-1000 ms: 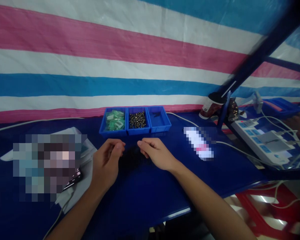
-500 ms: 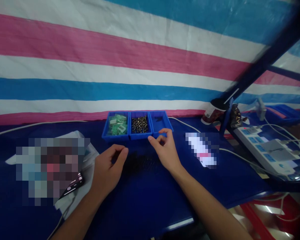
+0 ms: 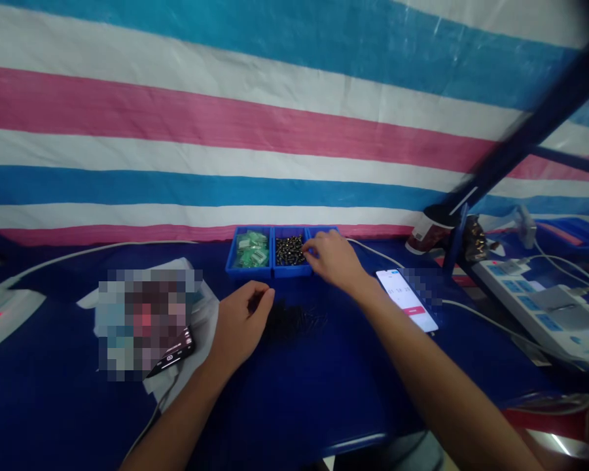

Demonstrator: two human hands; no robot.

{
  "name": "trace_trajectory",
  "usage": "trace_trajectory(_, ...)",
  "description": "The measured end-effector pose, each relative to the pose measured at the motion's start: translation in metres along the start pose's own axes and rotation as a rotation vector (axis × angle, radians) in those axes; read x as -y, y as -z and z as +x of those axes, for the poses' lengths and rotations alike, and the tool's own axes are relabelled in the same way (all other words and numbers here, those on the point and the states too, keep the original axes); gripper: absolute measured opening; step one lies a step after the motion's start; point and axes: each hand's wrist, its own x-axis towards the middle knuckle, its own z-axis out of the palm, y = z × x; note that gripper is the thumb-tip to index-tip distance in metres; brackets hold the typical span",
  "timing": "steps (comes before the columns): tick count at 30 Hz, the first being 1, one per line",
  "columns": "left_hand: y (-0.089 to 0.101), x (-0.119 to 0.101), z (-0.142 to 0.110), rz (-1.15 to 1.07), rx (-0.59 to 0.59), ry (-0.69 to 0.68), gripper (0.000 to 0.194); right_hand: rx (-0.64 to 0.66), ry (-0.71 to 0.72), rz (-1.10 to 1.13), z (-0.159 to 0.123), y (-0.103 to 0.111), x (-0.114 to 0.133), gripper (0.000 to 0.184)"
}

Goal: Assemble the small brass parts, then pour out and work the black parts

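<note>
My right hand (image 3: 334, 258) is over the right side of the blue bins, its fingers curled and fingertips together at the edge of the middle bin (image 3: 289, 270). That bin holds many small brass-and-black metal pieces (image 3: 288, 251). Whatever the fingertips hold is too small to tell. My left hand (image 3: 240, 320) rests low over the table, thumb and fingers pinched; its contents are hidden. Just right of it lies a loose pile of small, thin black pieces (image 3: 297, 320). The left bin (image 3: 230, 261) contains green-and-white packets (image 3: 252, 250). My right hand partly covers the right bin (image 3: 319, 230).
A lit phone (image 3: 407, 301) lies to the right on the blue table (image 3: 294, 392). Another phone (image 3: 174, 353) sits on white plastic at left. A cup (image 3: 430, 229), a power strip (image 3: 535, 307) and cables are at right. A striped sheet (image 3: 226, 118) hangs behind.
My right hand has moved forward from above the black pile to the middle bin. My left hand stays pinched beside the pile. The whole view has shifted slightly.
</note>
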Motion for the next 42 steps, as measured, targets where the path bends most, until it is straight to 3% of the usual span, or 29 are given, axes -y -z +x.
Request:
trace_trajectory(4,-0.002,-0.003,-0.002,0.000,0.057,-0.035,0.023,0.326,0.056,-0.311,0.049,0.002,0.003,0.022)
trace_trajectory(11,-0.003,-0.006,-0.005,-0.016,0.115,-0.067,0.021,0.387,0.133,-0.393,0.063,-0.020,0.008,0.025)
trace_trajectory(17,-0.002,-0.005,-0.005,-0.014,0.114,-0.071,0.021,0.407,0.203,-0.409,0.064,-0.017,0.003,0.022)
trace_trajectory(20,-0.002,-0.007,-0.006,-0.017,0.109,-0.082,0.021,0.325,0.164,-0.278,0.057,-0.012,-0.004,0.021)
trace_trajectory(25,-0.001,-0.009,-0.007,-0.024,0.112,-0.093,0.021,0.155,-0.009,0.213,0.032,-0.001,-0.027,0.027)
trace_trajectory(26,-0.001,-0.009,-0.007,-0.023,0.102,-0.090,0.021,0.093,-0.082,0.253,0.025,0.001,-0.032,0.029)
trace_trajectory(28,0.000,-0.008,-0.007,-0.014,0.062,-0.072,0.021,-0.150,-0.281,0.202,0.009,0.004,-0.036,0.035)
trace_trajectory(30,0.001,-0.006,-0.006,0.002,0.011,-0.043,0.021,-0.290,-0.359,0.194,-0.009,0.005,-0.033,0.039)
trace_trajectory(32,0.003,-0.003,-0.004,0.017,-0.033,-0.020,0.022,-0.193,-0.274,0.291,-0.026,0.003,-0.025,0.030)
trace_trajectory(35,0.007,-0.005,-0.002,0.072,-0.031,-0.041,0.024,0.211,-0.022,0.500,-0.046,-0.008,-0.013,0.020)
trace_trajectory(36,0.008,-0.008,-0.002,0.107,-0.006,-0.068,0.023,0.287,0.049,0.522,-0.051,-0.012,-0.010,0.021)
trace_trajectory(39,0.013,-0.019,-0.001,0.243,0.102,-0.190,0.021,0.332,0.204,0.486,-0.057,-0.026,-0.009,0.031)
trace_trajectory(42,0.017,-0.029,0.002,0.336,0.217,-0.331,0.022,0.311,0.237,0.436,-0.056,-0.036,-0.011,0.032)
